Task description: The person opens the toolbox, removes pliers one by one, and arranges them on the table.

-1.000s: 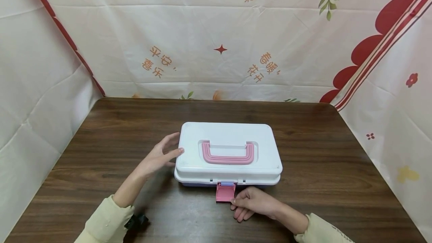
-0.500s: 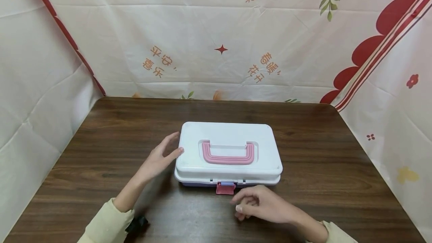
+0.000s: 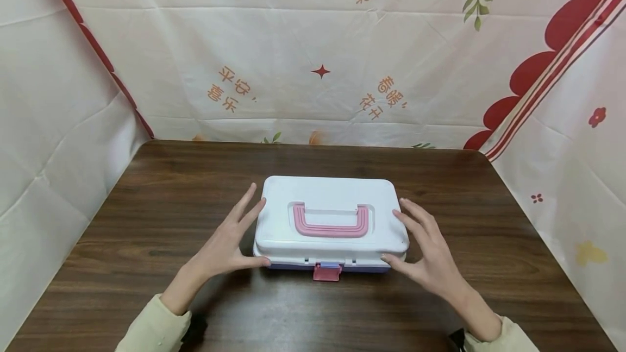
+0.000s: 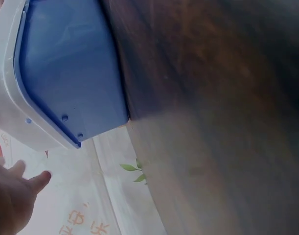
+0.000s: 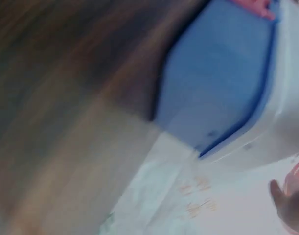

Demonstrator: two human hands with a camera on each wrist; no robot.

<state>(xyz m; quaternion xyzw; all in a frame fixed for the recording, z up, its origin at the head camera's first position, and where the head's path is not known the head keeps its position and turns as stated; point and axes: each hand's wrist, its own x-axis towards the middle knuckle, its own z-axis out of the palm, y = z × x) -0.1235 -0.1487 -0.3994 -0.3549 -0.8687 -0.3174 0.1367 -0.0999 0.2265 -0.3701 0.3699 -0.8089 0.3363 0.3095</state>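
White plastic lid (image 3: 332, 193) over a blue base (image 4: 71, 68): one carry case (image 3: 281, 240), flat on a brown wood-grain worktop (image 3: 146, 227), near its middle, lid down. Pink handle (image 3: 331, 231) folded flat in the lid's recess; pink latch (image 3: 326, 274) juts from the front edge at six o'clock. Left hand (image 3: 222, 249) at the case's eight to nine o'clock, fingers spread apart, thumb by the front corner. Right hand (image 3: 432, 257) at three to four o'clock, fingers likewise apart, tips over the lid's edge. Contact on either side: cannot tell. Pale yellow sleeves (image 3: 155, 325) at seven and five o'clock. Printed white cloth (image 3: 288, 42) with a red star (image 3: 321, 71) behind, twelve o'clock. Right wrist view blurred.
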